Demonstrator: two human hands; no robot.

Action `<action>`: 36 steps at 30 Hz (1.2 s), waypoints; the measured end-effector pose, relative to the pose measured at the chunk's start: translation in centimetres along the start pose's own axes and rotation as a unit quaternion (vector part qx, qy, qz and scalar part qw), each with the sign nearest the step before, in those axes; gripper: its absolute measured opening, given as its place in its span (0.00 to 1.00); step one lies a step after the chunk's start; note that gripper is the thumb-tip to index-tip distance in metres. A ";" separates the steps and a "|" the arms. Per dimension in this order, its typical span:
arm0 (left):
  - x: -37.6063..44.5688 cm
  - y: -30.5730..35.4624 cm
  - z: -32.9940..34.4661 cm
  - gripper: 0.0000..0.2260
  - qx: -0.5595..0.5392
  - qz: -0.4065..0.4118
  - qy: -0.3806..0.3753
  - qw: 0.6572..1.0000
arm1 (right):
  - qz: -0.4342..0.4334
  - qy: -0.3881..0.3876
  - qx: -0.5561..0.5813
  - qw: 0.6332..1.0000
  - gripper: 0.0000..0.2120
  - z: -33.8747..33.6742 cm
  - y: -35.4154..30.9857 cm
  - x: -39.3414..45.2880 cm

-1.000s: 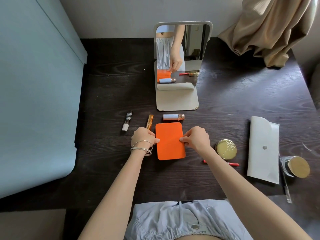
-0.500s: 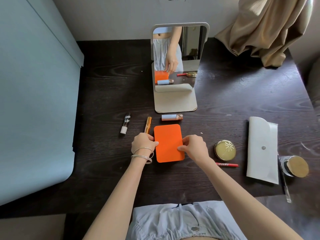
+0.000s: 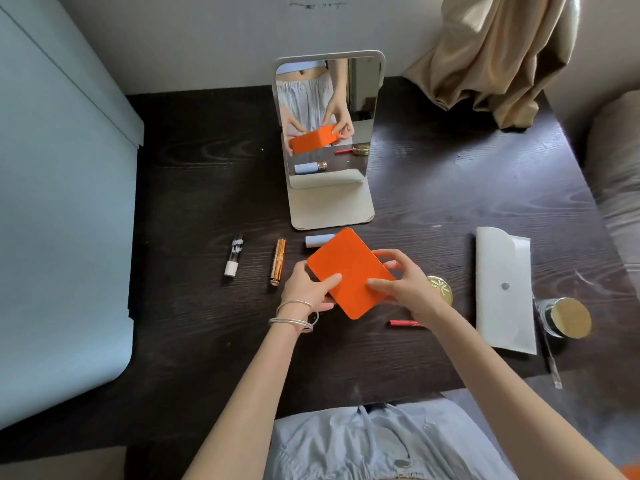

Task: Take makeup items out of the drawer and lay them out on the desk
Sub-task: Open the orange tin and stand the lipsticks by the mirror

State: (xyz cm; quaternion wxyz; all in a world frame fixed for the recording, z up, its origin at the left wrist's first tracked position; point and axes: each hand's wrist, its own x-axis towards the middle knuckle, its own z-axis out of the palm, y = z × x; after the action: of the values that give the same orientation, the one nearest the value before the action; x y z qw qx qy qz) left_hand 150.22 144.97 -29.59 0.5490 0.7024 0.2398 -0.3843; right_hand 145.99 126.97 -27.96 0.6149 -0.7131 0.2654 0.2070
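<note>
Both hands, left hand (image 3: 308, 289) and right hand (image 3: 405, 282), grip the orange palette (image 3: 348, 271) by opposite edges, tilted above the desk (image 3: 194, 202), probably for repositioning.

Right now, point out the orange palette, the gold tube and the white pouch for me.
orange palette (image 3: 348, 268): head view, middle of its flat orange lid, held in both hands.
gold tube (image 3: 278, 261): head view, mid-barrel, lying on the desk.
white pouch (image 3: 504, 271): head view, on its flap above the snap.
</note>
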 end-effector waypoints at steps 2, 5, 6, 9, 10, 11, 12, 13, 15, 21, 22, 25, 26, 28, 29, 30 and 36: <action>-0.1 1.7 0.6 0.35 -0.053 0.000 -0.031 0.998 | 0.004 -0.029 0.035 0.999 0.19 -2.2 -1.1 0.2; -0.1 4.6 1.6 0.28 -0.067 0.003 -0.068 0.995 | -0.006 -0.076 0.065 0.995 0.18 -5.4 -3.0 0.9; 0.1 5.6 2.0 0.25 -0.068 0.004 -0.070 0.995 | -0.014 -0.067 0.067 0.995 0.18 -6.2 -3.5 1.3; 0.8 8.0 3.4 0.17 -0.142 0.010 -0.062 0.988 | -0.017 0.022 0.131 0.991 0.17 -7.4 -4.9 2.9; 1.0 8.7 3.9 0.16 -0.165 0.015 -0.055 0.985 | -0.002 0.035 0.177 0.984 0.19 -7.7 -5.2 3.4; 1.3 9.5 4.4 0.16 -0.182 0.022 -0.045 0.982 | 0.018 0.031 0.214 0.976 0.21 -7.9 -5.4 3.9; 1.6 10.2 4.9 0.16 -0.195 0.028 -0.036 0.980 | 0.039 0.018 0.231 0.972 0.23 -7.9 -5.7 4.2; 1.9 10.9 5.3 0.15 -0.206 0.030 -0.030 0.978 | 0.055 0.004 0.231 0.971 0.26 -8.1 -5.6 4.7; 2.8 12.0 6.1 0.15 -0.217 0.027 -0.029 0.975 | 0.073 0.000 0.248 0.966 0.30 -8.4 -5.7 5.6; 5.8 14.5 6.8 0.20 -0.095 0.027 -0.027 0.995 | 0.055 0.057 0.250 0.965 0.26 -10.8 -7.0 9.3; 6.3 14.7 6.7 0.20 -0.060 0.037 -0.009 0.997 | 0.048 0.070 0.243 0.966 0.26 -11.3 -7.3 9.9; 8.0 14.8 5.9 0.17 0.078 0.068 0.058 0.993 | 0.049 0.114 0.270 0.955 0.24 -13.0 -8.0 11.8; 8.5 14.8 5.4 0.17 0.135 0.073 0.078 0.985 | 0.050 0.127 0.284 0.949 0.24 -13.5 -8.2 12.4; 9.1 14.8 4.7 0.17 0.276 0.071 0.094 0.954 | 0.052 0.149 0.306 0.939 0.25 -14.2 -8.7 13.8; 9.3 14.7 4.4 0.17 0.349 0.067 0.095 0.930 | 0.053 0.159 0.313 0.935 0.25 -14.4 -8.9 14.6; 9.5 14.6 4.3 0.18 0.407 0.062 0.093 0.906 | 0.053 0.169 0.321 0.930 0.24 -14.4 -9.2 15.2; 10.8 12.7 5.1 0.21 0.524 0.011 0.030 0.851 | 0.066 0.193 0.401 0.893 0.40 -11.6 -10.9 18.7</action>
State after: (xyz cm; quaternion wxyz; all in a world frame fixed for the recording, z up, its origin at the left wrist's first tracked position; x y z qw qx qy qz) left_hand 164.81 135.64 -31.31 0.0965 0.8995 0.0120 -0.4259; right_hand 167.02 114.30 -29.37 0.7705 -0.4126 0.4855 -0.0188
